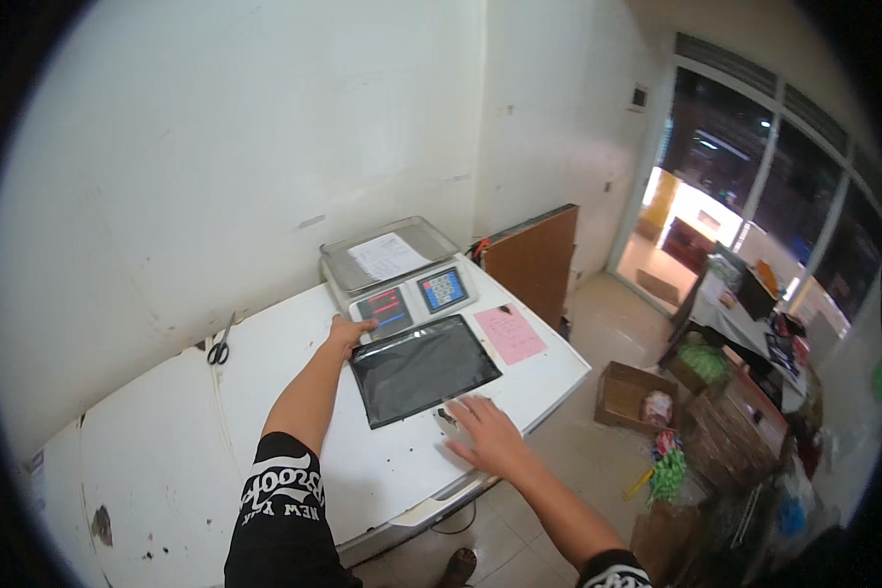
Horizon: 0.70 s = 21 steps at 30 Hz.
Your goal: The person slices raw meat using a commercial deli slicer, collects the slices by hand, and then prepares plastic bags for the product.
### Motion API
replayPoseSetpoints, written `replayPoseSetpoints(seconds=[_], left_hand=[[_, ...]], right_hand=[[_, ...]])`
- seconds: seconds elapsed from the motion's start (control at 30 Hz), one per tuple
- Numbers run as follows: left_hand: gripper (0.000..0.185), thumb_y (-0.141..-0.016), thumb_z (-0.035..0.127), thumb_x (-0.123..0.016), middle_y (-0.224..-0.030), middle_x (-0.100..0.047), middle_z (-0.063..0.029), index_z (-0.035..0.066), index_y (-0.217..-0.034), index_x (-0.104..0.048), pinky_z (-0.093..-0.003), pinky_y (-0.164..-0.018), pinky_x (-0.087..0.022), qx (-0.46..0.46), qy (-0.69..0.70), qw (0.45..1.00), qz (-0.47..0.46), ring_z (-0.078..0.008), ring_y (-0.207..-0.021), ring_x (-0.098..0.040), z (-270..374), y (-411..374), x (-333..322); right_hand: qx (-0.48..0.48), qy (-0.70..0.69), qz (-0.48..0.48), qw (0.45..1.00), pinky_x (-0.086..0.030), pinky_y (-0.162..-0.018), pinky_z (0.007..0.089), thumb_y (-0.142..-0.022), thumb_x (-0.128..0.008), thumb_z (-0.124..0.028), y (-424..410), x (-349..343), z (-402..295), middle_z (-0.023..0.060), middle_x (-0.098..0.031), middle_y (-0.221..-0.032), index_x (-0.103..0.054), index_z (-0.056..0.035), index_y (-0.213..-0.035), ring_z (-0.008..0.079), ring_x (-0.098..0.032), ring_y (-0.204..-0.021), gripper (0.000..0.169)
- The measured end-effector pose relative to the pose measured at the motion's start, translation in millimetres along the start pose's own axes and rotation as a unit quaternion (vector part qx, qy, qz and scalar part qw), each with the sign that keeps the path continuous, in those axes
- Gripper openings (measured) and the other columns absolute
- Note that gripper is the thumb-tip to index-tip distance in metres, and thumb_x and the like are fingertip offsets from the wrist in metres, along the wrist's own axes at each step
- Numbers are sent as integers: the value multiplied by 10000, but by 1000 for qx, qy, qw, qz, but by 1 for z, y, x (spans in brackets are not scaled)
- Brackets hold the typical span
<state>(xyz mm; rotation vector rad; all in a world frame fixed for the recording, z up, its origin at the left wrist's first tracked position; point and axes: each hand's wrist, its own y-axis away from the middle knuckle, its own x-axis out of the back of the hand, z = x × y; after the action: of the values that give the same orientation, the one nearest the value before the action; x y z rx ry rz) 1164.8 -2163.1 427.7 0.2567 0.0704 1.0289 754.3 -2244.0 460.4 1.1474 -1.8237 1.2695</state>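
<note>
On the white tabletop [264, 375] is a digital weighing scale [404, 294] with a metal pan, a lit display and a keypad. A paper with handwriting [388, 255] rests on the pan. My left hand [347, 334] grips the scale's front left corner, its thumb over the display side. In front of the scale lies a flat black rectangular sheet [426, 370] with a glossy surface. My right hand [485, 437], fingers spread and holding nothing, is beside the sheet's near edge. A pink note [510, 334] bearing handwriting lies right of the sheet.
Black-handled scissors [219, 353] lie near the wall. A brown board [531, 261] leans beyond the table's far end. On the floor at right are an open cardboard box [621, 393], green plastic bundles [667, 474] and a cluttered table [750, 331]. Glass doors [735, 162] stand behind.
</note>
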Motion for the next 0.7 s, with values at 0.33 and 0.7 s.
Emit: replayPoseSetpoints(seconds=[0.33,0.7], left_hand=[[422,-834,318,-848,-554,-482,-17,71,-655,-557,-310,-424,-304,55,-74,995,48,-123,-452,-384,-7,8,58],[300,-883,302,-796,-641,-497,23,98,-805,-591,-255,-555,-404,44,-57,997,-40,-81,-575,-455,-20,136,196]], right_hand=[[27,10,-13,1000,-404,-1037,474,-893,-683,-279,-53,-70,49,58,-615,-1301,-680,-181,-1229,274,-534,-1244,350],[-163,107,20,981,-440,-966,503,-848,-627,-51,-39,-46,81,157,-612,-1168,-651,-60,-1169,350,-552,-1154,322]])
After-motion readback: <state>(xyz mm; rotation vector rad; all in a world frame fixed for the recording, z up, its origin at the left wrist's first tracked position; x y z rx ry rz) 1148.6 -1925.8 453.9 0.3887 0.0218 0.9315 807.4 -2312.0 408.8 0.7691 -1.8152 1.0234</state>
